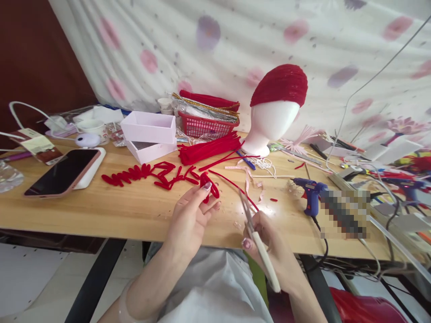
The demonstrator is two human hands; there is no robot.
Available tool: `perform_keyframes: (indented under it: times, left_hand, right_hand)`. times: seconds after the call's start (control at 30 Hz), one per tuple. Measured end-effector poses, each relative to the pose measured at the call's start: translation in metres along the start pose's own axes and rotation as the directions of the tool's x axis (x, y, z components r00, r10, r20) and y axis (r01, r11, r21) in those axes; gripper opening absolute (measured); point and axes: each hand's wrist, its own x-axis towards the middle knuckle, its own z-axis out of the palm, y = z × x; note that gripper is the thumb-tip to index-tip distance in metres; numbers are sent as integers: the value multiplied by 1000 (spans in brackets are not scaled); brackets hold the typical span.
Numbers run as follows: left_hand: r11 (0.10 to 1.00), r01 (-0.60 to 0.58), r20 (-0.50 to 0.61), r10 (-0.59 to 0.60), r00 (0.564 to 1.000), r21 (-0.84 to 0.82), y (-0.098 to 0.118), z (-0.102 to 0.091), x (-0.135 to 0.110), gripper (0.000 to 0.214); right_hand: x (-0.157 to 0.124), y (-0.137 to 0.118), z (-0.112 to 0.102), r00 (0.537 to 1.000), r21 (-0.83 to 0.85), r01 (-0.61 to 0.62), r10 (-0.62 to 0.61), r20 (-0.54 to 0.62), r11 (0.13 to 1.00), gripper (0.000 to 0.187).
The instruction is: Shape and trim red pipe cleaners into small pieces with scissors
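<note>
My left hand (193,214) pinches a folded red pipe cleaner loop (209,184) just above the wooden table (101,211). My right hand (269,244) grips white-handled scissors (254,229), blades pointing up and left toward a long red pipe cleaner (232,183) lying on the table. A row of folded red loops (144,174) lies to the left of my hands. A bundle of straight red pipe cleaners (208,148) rests behind them.
A white foam head (272,123) wears a red cap (281,83). A red basket (205,125), pink boxes (148,134), a phone (63,172) on a white pad, a blue glue gun (311,195) and tangled cables (377,197) crowd the table.
</note>
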Motion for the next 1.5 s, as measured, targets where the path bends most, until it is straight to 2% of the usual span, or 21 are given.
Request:
perform_keyframes:
  times: [0.1,0.27,0.43,0.77,0.93,1.5]
  left_hand:
    - [996,25,1,-25,1000,-80,0,8,-2,22]
    - [994,78,38,-75,996,-76,-7,13,-6,16]
    - [997,49,28,-48,998,-64,-13,12,-6,11]
    - [998,8,49,-5,999,-59,-16,8,-4,14]
    - [998,-42,88,46,995,-39,-15,9,-5,13]
    - [994,-20,85,29,996,-110,-17,9,-7,1]
  right_hand:
    - [-2,-1,5,1000,-191,4,2,30,982,34]
    - [1,-8,13,999,-290,-16,6,-35,957,39]
    - [2,-9,11,996,-310,-67,43,-82,949,39]
    - [1,-9,8,992,-306,-127,120,-42,944,40]
    - [1,-10,9,993,-294,-114,106,-42,949,40]
    - [1,-13,8,987,-365,-158,159,-27,917,47]
